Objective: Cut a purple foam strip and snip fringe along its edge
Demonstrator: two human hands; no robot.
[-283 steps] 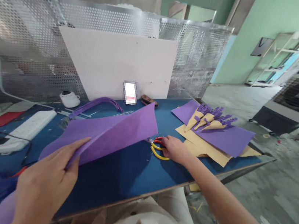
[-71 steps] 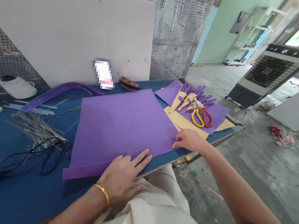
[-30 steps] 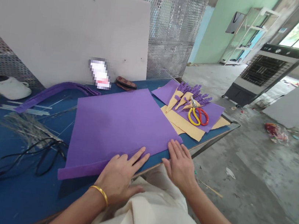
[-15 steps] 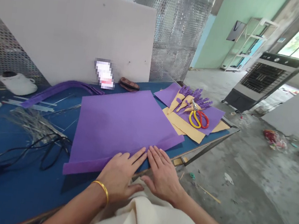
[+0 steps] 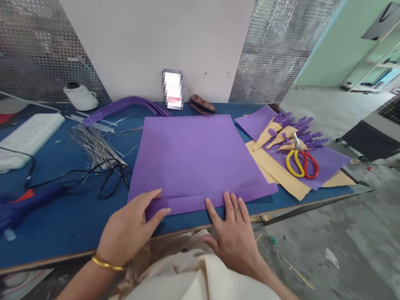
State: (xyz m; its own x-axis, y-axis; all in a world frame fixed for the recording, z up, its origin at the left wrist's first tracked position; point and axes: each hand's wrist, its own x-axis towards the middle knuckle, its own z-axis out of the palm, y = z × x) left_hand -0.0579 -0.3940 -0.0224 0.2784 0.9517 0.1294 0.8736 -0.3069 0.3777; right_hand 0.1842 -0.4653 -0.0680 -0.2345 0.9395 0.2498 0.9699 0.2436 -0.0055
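Observation:
A large sheet of purple paper (image 5: 192, 154) lies on the blue table, with a narrow strip folded over along its near edge. My left hand (image 5: 128, 224), a gold bangle at its wrist, rests on the near left corner of the fold. Its curved fingers and thumb are apart. Flat on the fold's right part lies my right hand (image 5: 230, 224), fingers spread. To the right, scissors (image 5: 301, 159) with one yellow and one red handle lie by small purple flower bunches (image 5: 292, 128) in tan paper wraps, on tan and purple paper.
A blue glue gun (image 5: 21, 204) with a black cord lies at the left, near a white power strip (image 5: 22, 140). Thin wires (image 5: 98, 148), purple strips (image 5: 128, 105), a phone (image 5: 173, 89) and a brown checked case (image 5: 202, 104) lie farther back. A white board (image 5: 146, 28) stands behind.
My left hand has moved left along the fold, away from my right hand, and its thumb has spread. My right hand stays on the fold, fingers wider. The view has turned left.

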